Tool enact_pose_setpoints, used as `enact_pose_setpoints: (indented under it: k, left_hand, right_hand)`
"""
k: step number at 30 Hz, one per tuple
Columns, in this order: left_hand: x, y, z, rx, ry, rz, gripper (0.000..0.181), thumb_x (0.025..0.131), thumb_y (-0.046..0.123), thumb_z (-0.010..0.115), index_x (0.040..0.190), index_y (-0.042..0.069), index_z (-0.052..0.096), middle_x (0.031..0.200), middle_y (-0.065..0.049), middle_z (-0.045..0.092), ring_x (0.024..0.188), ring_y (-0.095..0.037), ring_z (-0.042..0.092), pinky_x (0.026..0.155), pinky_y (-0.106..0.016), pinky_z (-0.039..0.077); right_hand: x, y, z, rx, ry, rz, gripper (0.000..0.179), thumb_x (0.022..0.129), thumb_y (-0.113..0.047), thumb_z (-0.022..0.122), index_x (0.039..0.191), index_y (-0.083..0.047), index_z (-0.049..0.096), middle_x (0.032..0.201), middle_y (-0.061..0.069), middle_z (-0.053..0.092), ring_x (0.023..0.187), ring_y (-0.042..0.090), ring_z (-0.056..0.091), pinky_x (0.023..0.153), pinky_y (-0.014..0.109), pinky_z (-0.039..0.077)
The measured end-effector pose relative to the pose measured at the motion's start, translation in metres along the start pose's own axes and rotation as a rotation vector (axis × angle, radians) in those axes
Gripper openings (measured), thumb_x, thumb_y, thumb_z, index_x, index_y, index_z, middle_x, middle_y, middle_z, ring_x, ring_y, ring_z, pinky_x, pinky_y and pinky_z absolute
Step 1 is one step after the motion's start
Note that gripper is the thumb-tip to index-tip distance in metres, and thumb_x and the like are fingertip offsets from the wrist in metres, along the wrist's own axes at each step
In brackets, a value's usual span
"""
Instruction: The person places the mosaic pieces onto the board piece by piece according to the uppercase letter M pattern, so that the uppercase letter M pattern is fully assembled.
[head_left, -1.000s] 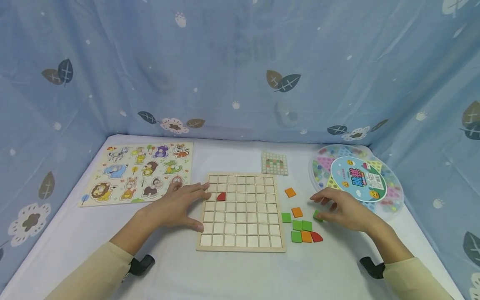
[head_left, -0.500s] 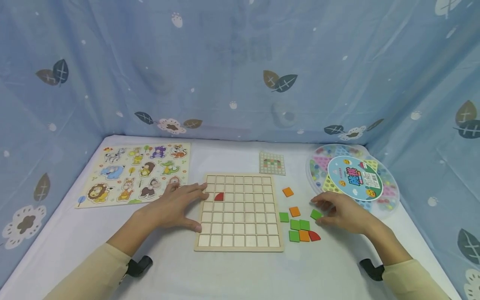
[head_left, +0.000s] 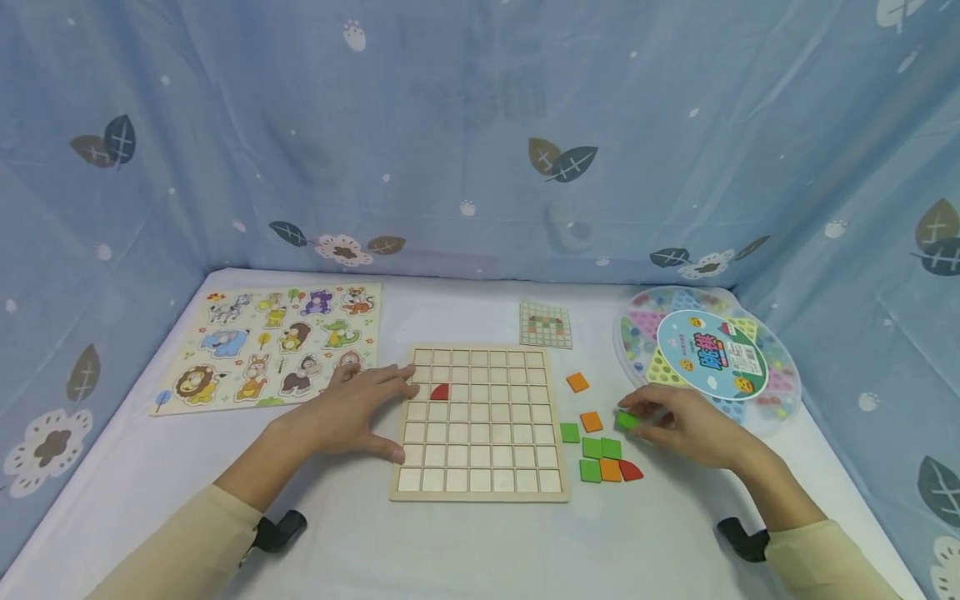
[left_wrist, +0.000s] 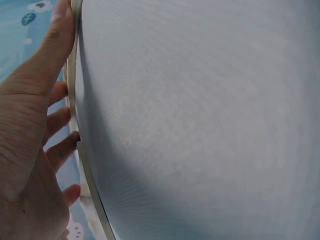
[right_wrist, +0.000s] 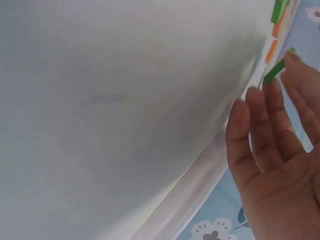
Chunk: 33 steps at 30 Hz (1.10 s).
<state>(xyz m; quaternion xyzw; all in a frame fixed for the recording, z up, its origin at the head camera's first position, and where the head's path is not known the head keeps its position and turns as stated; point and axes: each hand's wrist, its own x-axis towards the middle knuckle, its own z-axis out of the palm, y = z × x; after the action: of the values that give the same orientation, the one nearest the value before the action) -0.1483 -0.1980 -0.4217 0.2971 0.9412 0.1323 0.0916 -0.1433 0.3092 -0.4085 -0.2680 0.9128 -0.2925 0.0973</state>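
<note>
My left hand [head_left: 347,417] rests along the left edge of the wooden grid board [head_left: 480,497], thumb and fingers spread against its frame. One red quarter-circle tile [head_left: 439,392] sits in a cell near the board's upper left. To the right of the board, my right hand [head_left: 693,427] pinches a green square tile [head_left: 627,421] between thumb and fingertips. The right wrist view shows this tile edge-on at the fingertips [right_wrist: 273,86]. Close by lie several green square tiles [head_left: 592,447], a few orange square tiles [head_left: 591,422] and another red quarter-circle tile [head_left: 631,471].
A small pattern card [head_left: 546,340] lies behind the board's right corner. An animal puzzle board [head_left: 255,340] is at the back left. A round Chinese checkers box [head_left: 712,354] stands at the back right, near the right hand. Blue patterned cloth [head_left: 465,125] surrounds the table.
The right fingers have closed on the green tile, which lay flat half a second ago, and shifted it slightly left and tilted it. The left hand holds its place on the board.
</note>
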Motion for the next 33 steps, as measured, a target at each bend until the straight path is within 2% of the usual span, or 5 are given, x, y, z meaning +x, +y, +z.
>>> enact_pose_setpoints:
  k: [11, 16, 22, 27, 33]
  left_hand:
    - [-0.001, 0.000, -0.001, -0.002, -0.002, 0.001, 0.096, 0.069, 0.081, 0.072, 0.146, 0.026, 0.056, 0.167, -0.001, 0.034, 0.152, -0.029, 0.034, 0.117, -0.071, 0.019]
    - [0.000, 0.000, 0.000, 0.004, 0.003, 0.005, 0.096, 0.069, 0.082, 0.071, 0.146, 0.027, 0.056, 0.167, 0.000, 0.034, 0.152, -0.029, 0.034, 0.117, -0.072, 0.018]
    - [0.000, -0.001, 0.002, 0.004, -0.001, 0.001, 0.097, 0.068, 0.083, 0.071, 0.147, 0.028, 0.056, 0.167, 0.002, 0.033, 0.152, -0.027, 0.034, 0.117, -0.071, 0.018]
    - [0.001, 0.001, 0.001, 0.007, -0.012, -0.004, 0.096, 0.068, 0.083, 0.071, 0.146, 0.028, 0.057, 0.167, 0.002, 0.033, 0.153, -0.026, 0.032, 0.118, -0.070, 0.018]
    - [0.001, 0.002, -0.001, 0.010, -0.013, -0.013, 0.096, 0.068, 0.082, 0.072, 0.145, 0.028, 0.057, 0.167, 0.001, 0.034, 0.153, -0.027, 0.033, 0.117, -0.071, 0.018]
  right_hand:
    - [0.007, -0.008, -0.004, 0.175, 0.014, -0.051, 0.027, 0.099, -0.011, 0.068, 0.125, -0.017, 0.067, 0.120, -0.001, 0.068, 0.102, 0.018, 0.067, 0.083, 0.028, 0.059]
    - [0.012, -0.011, -0.005, 0.215, 0.016, -0.053, 0.030, 0.101, -0.012, 0.066, 0.130, -0.012, 0.065, 0.127, 0.004, 0.067, 0.105, 0.015, 0.066, 0.086, 0.027, 0.058]
    - [0.019, -0.018, -0.005, 0.224, 0.016, -0.076, 0.033, 0.102, -0.009, 0.064, 0.135, -0.008, 0.063, 0.131, 0.004, 0.064, 0.106, 0.015, 0.066, 0.088, 0.028, 0.058]
    - [0.027, -0.025, -0.004, 0.216, 0.005, -0.073, 0.033, 0.103, -0.012, 0.063, 0.136, -0.011, 0.063, 0.131, 0.000, 0.062, 0.107, 0.016, 0.066, 0.089, 0.029, 0.058]
    - [0.041, -0.033, -0.001, 0.223, -0.008, -0.118, 0.033, 0.103, -0.012, 0.063, 0.136, -0.012, 0.064, 0.128, -0.002, 0.064, 0.109, 0.017, 0.064, 0.091, 0.030, 0.057]
